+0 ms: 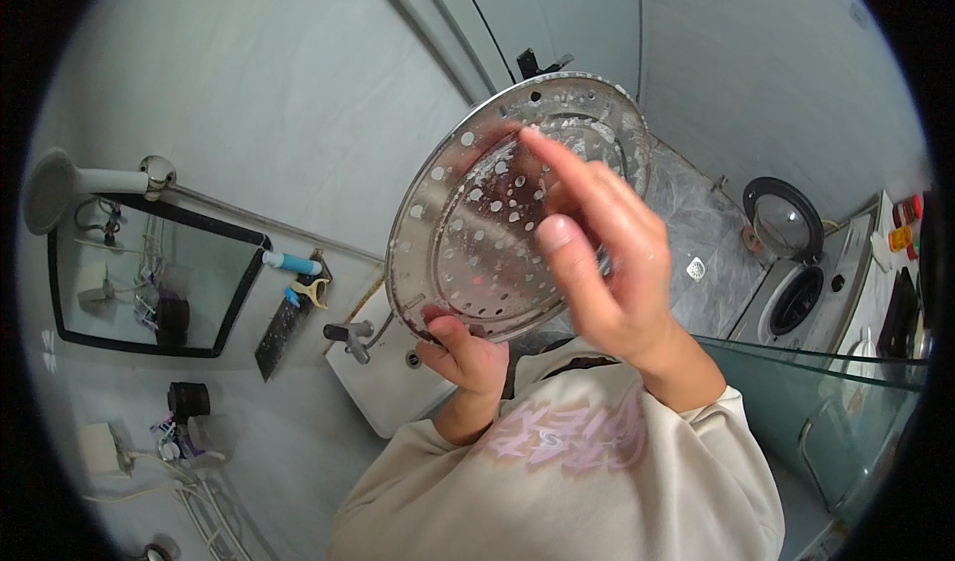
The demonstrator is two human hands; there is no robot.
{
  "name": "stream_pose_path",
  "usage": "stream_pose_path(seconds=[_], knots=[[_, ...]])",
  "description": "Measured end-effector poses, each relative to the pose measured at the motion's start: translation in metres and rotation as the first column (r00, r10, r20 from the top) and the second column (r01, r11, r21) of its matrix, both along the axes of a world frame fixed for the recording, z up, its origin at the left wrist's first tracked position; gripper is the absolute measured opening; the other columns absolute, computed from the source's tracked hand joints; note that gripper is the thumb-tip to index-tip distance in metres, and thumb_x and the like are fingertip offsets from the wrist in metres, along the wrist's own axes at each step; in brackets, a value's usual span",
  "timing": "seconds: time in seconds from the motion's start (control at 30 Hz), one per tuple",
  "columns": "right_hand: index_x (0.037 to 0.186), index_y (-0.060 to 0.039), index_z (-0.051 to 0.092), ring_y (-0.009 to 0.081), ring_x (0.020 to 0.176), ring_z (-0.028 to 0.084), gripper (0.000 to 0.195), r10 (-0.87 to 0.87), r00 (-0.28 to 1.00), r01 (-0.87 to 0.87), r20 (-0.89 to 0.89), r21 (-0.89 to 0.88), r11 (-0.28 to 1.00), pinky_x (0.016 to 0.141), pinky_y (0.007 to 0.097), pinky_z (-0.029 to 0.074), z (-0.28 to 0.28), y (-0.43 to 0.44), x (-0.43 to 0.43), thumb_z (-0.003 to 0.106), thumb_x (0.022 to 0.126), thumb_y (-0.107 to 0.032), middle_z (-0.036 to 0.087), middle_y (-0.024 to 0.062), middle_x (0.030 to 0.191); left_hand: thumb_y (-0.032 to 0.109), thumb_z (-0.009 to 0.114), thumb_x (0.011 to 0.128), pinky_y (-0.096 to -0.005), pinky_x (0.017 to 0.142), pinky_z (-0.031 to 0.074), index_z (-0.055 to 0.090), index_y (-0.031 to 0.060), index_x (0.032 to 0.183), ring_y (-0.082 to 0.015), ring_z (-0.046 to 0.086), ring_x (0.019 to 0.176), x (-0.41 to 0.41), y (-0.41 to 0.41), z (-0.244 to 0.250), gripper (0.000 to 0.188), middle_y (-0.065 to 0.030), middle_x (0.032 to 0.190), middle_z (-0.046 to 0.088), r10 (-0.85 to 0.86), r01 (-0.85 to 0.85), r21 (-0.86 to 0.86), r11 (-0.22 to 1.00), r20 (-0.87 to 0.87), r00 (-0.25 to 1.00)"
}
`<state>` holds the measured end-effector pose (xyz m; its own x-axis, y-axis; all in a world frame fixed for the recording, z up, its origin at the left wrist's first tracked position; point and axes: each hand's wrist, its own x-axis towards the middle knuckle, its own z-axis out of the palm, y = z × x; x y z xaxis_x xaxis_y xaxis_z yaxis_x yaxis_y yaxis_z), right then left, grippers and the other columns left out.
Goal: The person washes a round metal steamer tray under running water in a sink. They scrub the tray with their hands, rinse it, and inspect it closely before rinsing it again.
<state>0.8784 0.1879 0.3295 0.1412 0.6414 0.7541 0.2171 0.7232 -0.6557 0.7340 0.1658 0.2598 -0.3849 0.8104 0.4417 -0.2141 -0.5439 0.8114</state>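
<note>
A round perforated metal steamer tray (477, 251) is tilted up before me, its shiny surface dotted with holes and marked with whitish residue or suds. My left hand (466, 359) grips its lower rim, thumb on the near face and the other fingers partly hidden. In front of the tray is my right hand (608, 255), wet, with the index finger stretched towards the upper part of the metal and the thumb apart. Whether that fingertip touches the tray I cannot tell. No object shows in the right hand.
A white washbasin (380, 389) with a metal faucet (357, 337) lies below left. The wall bears a mirror (160, 277), a shelf (287, 330) and a shower head (52, 192). At right are a glass panel (791, 397) and a washing machine (791, 300), its round door (783, 218) standing out.
</note>
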Motion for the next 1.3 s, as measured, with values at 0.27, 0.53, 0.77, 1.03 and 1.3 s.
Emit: stream_pose_path(seconds=[0.27, 0.53, 0.77, 1.03, 1.3], knots=[[0.134, 0.0069, 0.055, 0.0163, 0.073, 0.053, 0.049, 0.02, 1.0, -0.02, 0.007, -0.047, 0.999, 0.067, 0.0276, 0.045, 0.006, -0.005, 0.003, 0.058, 0.086, -0.004, 0.056, 0.0091, 0.084, 0.053, 0.057, 0.097, -0.0404, 0.083, 0.053, 0.054, -0.0039, 0.114, -0.0215, 0.059, 0.101, -0.005, -0.001, -0.003, 0.059, -0.0141, 0.115, 0.06, 0.009, -0.009, -0.022, 1.0, 0.002, 1.0], [0.142, 0.0049, 0.046, 0.0074, 0.079, 0.05, 0.05, 0.154, 0.903, -0.284, -0.401, -0.29, 0.914, 0.072, 0.0219, 0.043, -0.002, -0.011, -0.003, 0.056, 0.094, -0.003, 0.054, 0.0018, 0.089, 0.058, 0.058, 0.094, -0.0459, 0.098, 0.047, 0.042, -0.0044, 0.133, -0.0269, 0.053, 0.118, -0.026, 0.004, -0.013, 0.076, -0.0161, 0.133, 0.051, 0.141, -0.141, 0.005, 0.99, 0.005, 0.99], [0.149, 0.0027, 0.036, 0.0043, 0.085, 0.045, 0.059, 0.278, 0.772, -0.483, -0.572, -0.243, 0.841, 0.074, 0.0183, 0.037, -0.005, -0.01, -0.014, 0.055, 0.095, -0.009, 0.052, -0.0024, 0.097, 0.057, 0.054, 0.096, -0.047, 0.102, 0.047, 0.041, -0.0071, 0.135, -0.0302, 0.053, 0.121, -0.04, 0.01, -0.018, 0.076, -0.0204, 0.137, 0.049, 0.167, -0.166, 0.036, 0.985, -0.006, 0.986], [0.151, 0.0013, 0.034, 0.0059, 0.089, 0.048, 0.061, 0.326, 0.759, -0.519, -0.563, -0.223, 0.825, 0.079, 0.0198, 0.039, -0.006, -0.018, -0.021, 0.056, 0.095, -0.007, 0.053, -0.0008, 0.099, 0.055, 0.049, 0.099, -0.048, 0.104, 0.046, 0.037, -0.0081, 0.139, -0.033, 0.052, 0.124, -0.047, 0.007, -0.012, 0.076, -0.0227, 0.141, 0.044, 0.182, -0.183, 0.017, 0.983, 0.033, 0.983], [0.152, 0.0006, 0.032, 0.0061, 0.089, 0.049, 0.064, 0.336, 0.622, -0.621, -0.707, -0.184, 0.762, 0.079, 0.0205, 0.04, -0.027, -0.018, -0.014, 0.058, 0.094, -0.009, 0.055, -0.0005, 0.096, 0.049, 0.05, 0.101, -0.0455, 0.094, 0.053, 0.046, -0.0078, 0.131, -0.0298, 0.059, 0.112, -0.051, 0.015, -0.003, 0.065, -0.0218, 0.13, 0.052, 0.236, -0.235, 0.041, 0.971, -0.029, 0.971]])
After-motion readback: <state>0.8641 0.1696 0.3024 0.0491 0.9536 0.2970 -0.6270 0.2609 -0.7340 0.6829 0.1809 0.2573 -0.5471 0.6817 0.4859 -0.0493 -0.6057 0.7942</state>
